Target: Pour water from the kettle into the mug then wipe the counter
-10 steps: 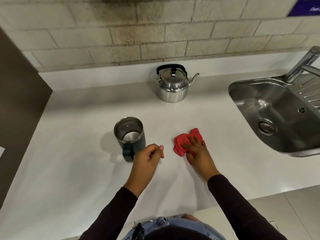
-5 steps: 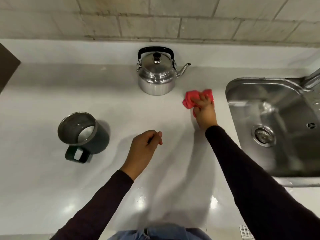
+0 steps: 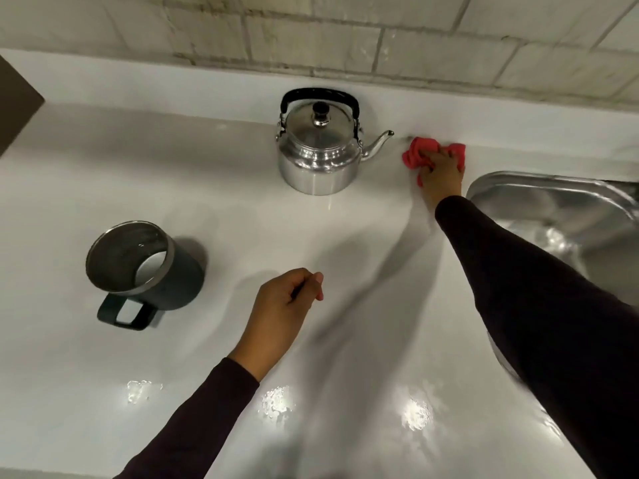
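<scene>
A shiny steel kettle [image 3: 320,153] with a black handle stands at the back of the white counter [image 3: 214,216], spout pointing right. A dark green mug [image 3: 148,271] with a steel inside sits at the left, handle toward me. My right hand [image 3: 441,174] presses a crumpled red cloth [image 3: 418,153] flat on the counter, just right of the kettle's spout and near the back wall. My left hand [image 3: 283,312] hovers over the middle of the counter, fingers curled shut and holding nothing.
A steel sink [image 3: 560,223] is set into the counter at the right, its rim close to my right forearm. A tiled wall [image 3: 311,32] runs along the back. Small wet patches [image 3: 276,404] glint near the front edge. A dark panel [image 3: 17,108] stands far left.
My right hand has slid the red cloth from the counter's middle to the back, beside the kettle's spout. The view has shifted closer. My left hand stays curled.
</scene>
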The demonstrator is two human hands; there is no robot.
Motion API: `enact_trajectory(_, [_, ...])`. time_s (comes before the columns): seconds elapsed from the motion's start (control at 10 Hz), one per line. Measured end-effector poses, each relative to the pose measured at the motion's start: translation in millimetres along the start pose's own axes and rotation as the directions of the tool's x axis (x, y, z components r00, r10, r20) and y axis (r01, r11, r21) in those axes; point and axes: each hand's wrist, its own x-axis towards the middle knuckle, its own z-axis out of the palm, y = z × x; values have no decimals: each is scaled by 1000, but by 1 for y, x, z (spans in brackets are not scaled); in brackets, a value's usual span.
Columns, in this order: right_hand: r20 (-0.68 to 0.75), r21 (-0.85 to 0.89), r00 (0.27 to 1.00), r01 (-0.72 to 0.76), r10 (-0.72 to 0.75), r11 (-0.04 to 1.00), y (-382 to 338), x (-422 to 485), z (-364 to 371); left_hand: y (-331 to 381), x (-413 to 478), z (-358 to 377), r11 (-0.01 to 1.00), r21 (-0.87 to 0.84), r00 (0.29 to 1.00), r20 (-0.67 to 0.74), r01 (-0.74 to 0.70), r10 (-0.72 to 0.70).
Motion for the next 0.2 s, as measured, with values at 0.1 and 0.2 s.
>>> enact_trajectory(0.1, [102,-208,995,39,-18,977,-9,-3,-6,-2,-3,-11,1000,18,999,44,7,-8])
enact_trajectory(0.2, [101,-314,994,78,-49,946,-39,-16,-10,3,2,-27,1000,12,997,80,-9,8])
